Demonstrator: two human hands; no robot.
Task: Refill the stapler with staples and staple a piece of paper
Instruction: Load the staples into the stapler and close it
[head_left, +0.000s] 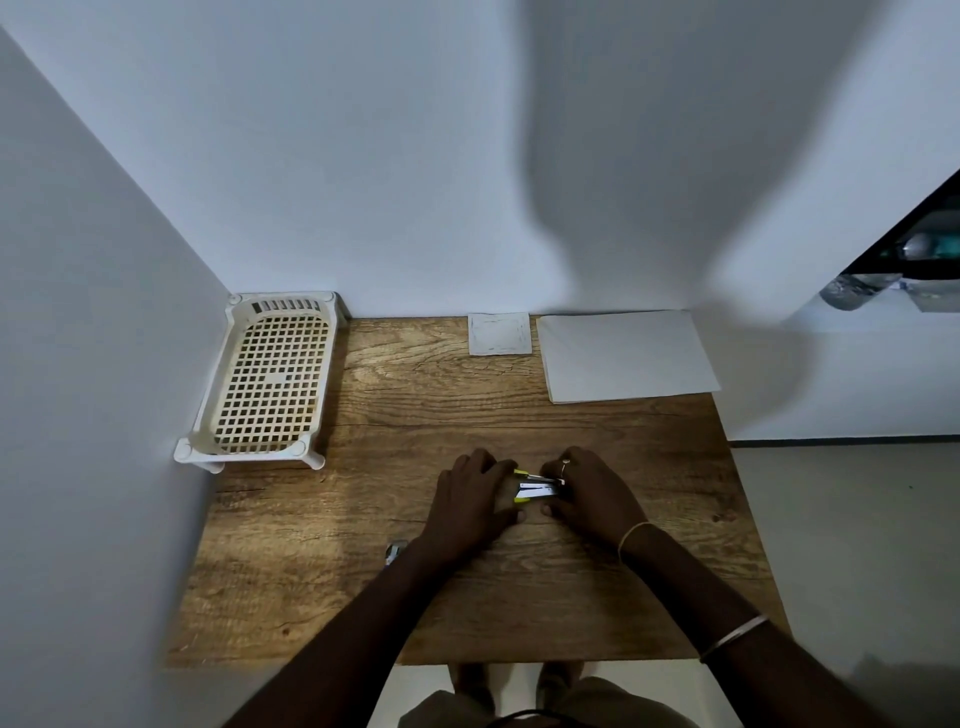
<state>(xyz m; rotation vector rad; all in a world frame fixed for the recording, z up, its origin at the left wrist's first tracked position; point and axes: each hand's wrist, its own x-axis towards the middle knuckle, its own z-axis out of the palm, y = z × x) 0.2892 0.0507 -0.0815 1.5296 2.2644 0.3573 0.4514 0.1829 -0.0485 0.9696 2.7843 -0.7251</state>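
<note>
Left hand (475, 499) and right hand (592, 493) each grip the opened stapler (537, 487); likely mid-refill, so loading needs straight alignment next.

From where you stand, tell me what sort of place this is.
Probably a small home or office desk corner: a wood-grain table against white walls, a stack of white paper, and a stapler.

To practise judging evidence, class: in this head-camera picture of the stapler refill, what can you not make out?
Head view:
- stapler: both ends are under the left hand and right hand; any staples inside are unseen.
- shiny object: partly hidden by the left wrist, too small to identify.
- white square at the back of the table: blurred; box or pad unclear.
- shelf: cut off by the right edge.
</note>
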